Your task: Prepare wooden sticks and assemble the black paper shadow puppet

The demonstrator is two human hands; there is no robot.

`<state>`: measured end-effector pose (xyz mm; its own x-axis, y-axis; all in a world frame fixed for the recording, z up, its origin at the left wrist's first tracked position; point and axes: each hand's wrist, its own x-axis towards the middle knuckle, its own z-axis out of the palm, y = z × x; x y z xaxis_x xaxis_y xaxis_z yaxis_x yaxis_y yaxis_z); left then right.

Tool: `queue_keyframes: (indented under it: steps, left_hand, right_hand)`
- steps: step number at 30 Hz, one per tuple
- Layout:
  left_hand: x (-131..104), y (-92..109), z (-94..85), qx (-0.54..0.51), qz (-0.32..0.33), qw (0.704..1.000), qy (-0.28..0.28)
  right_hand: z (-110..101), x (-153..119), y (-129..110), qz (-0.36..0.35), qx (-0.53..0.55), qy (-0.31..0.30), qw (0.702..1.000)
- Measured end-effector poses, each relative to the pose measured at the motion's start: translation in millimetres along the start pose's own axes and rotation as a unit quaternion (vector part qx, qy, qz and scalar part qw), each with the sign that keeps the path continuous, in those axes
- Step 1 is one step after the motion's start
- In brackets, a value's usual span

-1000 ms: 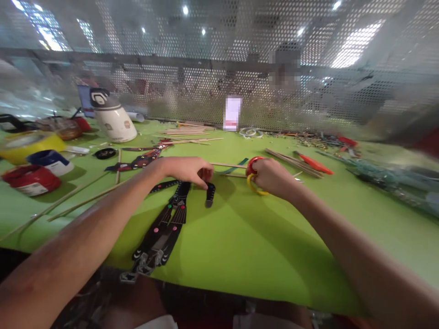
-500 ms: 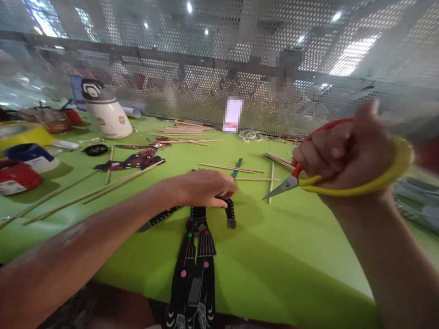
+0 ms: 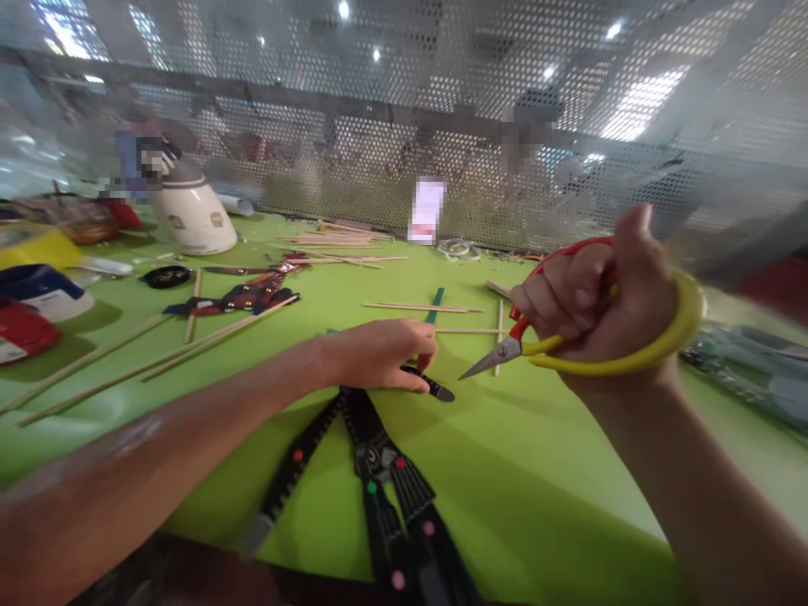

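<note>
My left hand (image 3: 388, 355) is closed round the upper part of a black jointed figure (image 3: 379, 459) above the green table. The figure has white line patterns and coloured round fasteners at its joints; its top is hidden under my hand. One of its arms sticks out past my fingertips, and the other hangs down to the left. Raised at the right, my right hand (image 3: 590, 295) holds scissors (image 3: 492, 358) with one red and one yellow handle, the yellow loop lying round the hand. The blades are together and point left, apart from the figure.
Thin wooden sticks (image 3: 422, 309) and a green strip (image 3: 435, 305) lie beyond my left hand. Another jointed figure (image 3: 249, 295), dark red, rests at the left among longer sticks. A white jug-like container (image 3: 194, 217), yellow tape (image 3: 34, 246) and red and blue objects stand farther left.
The black figure has turned, its legs swinging right and its left-side arm swinging down. My right hand with the scissors has moved left and slightly lower.
</note>
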<state>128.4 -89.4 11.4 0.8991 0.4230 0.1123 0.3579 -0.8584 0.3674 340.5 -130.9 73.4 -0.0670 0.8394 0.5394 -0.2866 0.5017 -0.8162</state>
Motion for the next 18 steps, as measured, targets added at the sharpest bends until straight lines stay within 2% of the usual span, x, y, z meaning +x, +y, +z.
queue_keyframes:
  steps: [5, 13, 18]
  left_hand:
    - [0.6, 4.5, 4.2, 0.013, 0.021, 1.0, 0.015]
    - [5.0, 6.1, 2.8, -0.052, 0.051, 0.997, -0.001]
    - [6.0, 6.0, 2.5, -0.048, 0.057, 0.997, -0.008]
  right_hand:
    - [0.5, -0.5, 1.2, 0.003, 0.015, -0.009, 1.0]
    - [3.6, -2.2, -3.5, 0.028, 0.026, -0.007, 0.999]
    - [3.9, -3.5, -1.8, 0.032, 0.024, -0.006, 0.999]
